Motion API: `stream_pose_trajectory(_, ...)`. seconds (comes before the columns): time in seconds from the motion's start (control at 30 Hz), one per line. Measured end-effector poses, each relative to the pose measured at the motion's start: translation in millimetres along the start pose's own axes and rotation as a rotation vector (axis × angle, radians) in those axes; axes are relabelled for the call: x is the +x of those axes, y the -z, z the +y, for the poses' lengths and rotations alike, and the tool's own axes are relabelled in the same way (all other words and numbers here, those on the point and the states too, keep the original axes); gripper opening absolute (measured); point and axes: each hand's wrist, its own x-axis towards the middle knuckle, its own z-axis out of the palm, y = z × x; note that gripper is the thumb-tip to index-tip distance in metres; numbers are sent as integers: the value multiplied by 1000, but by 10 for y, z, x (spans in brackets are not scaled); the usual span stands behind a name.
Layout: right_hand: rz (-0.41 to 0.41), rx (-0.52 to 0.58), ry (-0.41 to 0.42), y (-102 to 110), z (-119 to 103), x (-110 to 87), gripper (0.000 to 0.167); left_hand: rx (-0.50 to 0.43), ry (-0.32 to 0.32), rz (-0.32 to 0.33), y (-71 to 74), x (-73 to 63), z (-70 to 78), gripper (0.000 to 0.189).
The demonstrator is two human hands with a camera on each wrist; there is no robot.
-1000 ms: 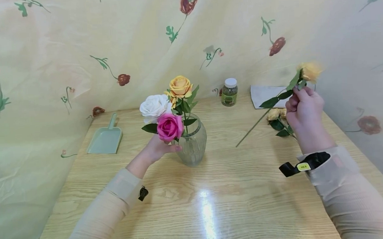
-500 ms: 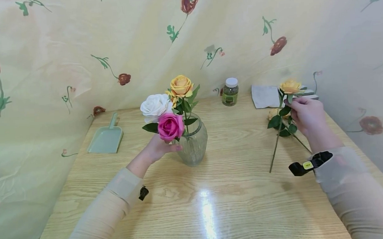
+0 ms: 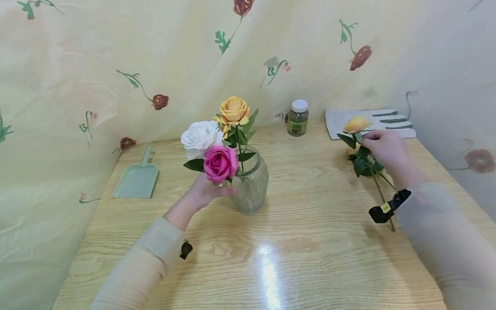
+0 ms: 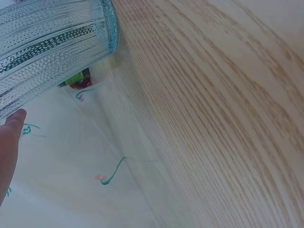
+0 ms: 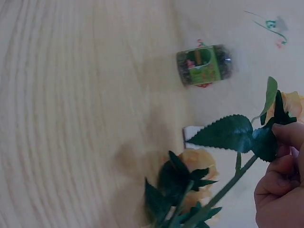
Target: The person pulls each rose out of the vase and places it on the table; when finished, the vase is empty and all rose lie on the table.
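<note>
My left hand grips the side of a ribbed clear glass vase, thumb in front. A white rose, a pink rose and yellow-orange blooms stand in the vase, leaning left. At the right, my right hand pinches a yellow rose by the stem just below its bloom, its stem slanting down toward me. Beneath it a second yellow rose lies on the table, partly hidden by the held one. In the left wrist view a fingertip meets the vase wall.
A jar with a white lid stands at the back. Right of it lies a flat white glove-like cloth with dark green stripes. A pale green dustpan lies at the left of the wooden table. Flower-patterned cloth hangs behind.
My right hand has brought the yellow rose down and left, over the rose on the table; its stem swung from pointing left to pointing toward me. The left hand and vase stayed put.
</note>
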Motion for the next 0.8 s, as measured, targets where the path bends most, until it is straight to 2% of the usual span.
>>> stream_pose_trajectory(0.17,33,-110,27,-138,76,51,37,8,27,0,1,-10,-4,75)
stream_pose_trajectory(0.37,66,-162,60,-241,216,72,35,-8,8,-7,5,2,-22,74)
stream_pose_trajectory(0.63,24,-221,100,-294,389,54,35,-11,28,-8,5,7,-12,76)
stream_pose_trajectory(0.8,13,-227,89,-342,466,77,36,-47,1,-3,-2,5,-15,77)
